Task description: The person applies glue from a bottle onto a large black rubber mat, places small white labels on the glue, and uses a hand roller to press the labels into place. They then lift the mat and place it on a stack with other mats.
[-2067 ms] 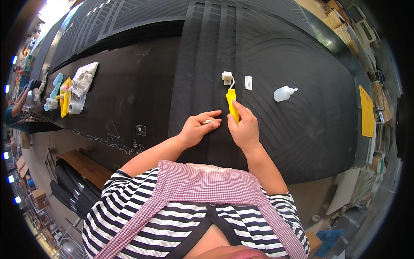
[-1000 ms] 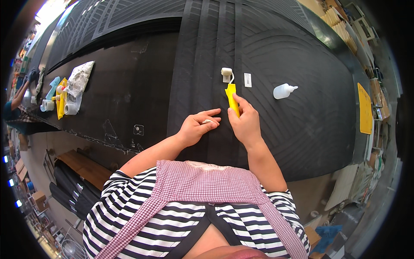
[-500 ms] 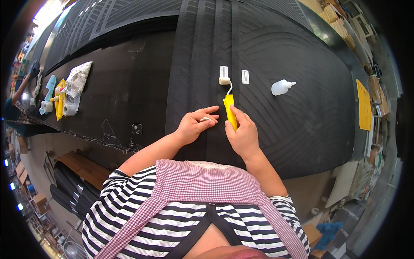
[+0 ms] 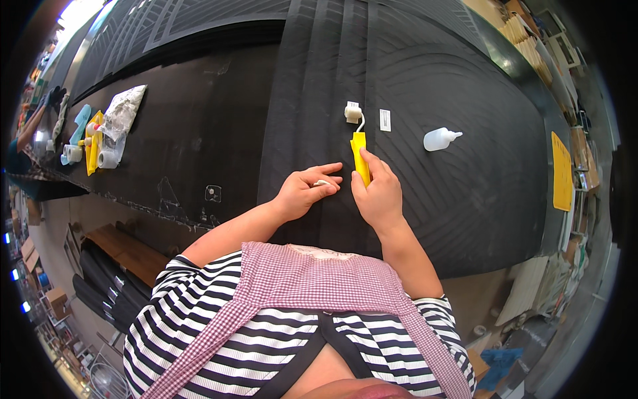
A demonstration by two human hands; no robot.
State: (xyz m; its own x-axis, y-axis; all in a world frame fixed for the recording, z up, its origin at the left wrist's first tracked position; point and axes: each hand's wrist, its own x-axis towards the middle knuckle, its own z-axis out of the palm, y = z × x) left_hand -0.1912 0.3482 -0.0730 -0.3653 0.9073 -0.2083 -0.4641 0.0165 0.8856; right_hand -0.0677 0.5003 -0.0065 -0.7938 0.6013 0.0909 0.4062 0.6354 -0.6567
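Observation:
My right hand (image 4: 380,193) is closed around the yellow handle of a small paint roller (image 4: 359,156). The white roller head lies over a white label (image 4: 353,104) on a black grooved rubber mat (image 4: 445,199), covering part of it. A second white label (image 4: 385,120) is on the mat just to the right. My left hand (image 4: 302,193) hovers over the mat beside the handle, pinching a small white piece (image 4: 323,183) between thumb and fingers; what it is cannot be made out. A translucent squeeze bottle (image 4: 440,139) with a pointed nozzle lies farther right.
A clear plastic bag (image 4: 124,110), a yellow packet (image 4: 93,143) and tape rolls (image 4: 107,159) lie at the table's left. A yellow sheet (image 4: 561,171) is at the right edge. Dark rolls (image 4: 100,292) stand below left. Another person's arm (image 4: 30,126) shows at far left.
My right hand has pushed the roller slightly away from me, so its head now covers more of the label. My left hand keeps its pinch. The whole view has shifted slightly.

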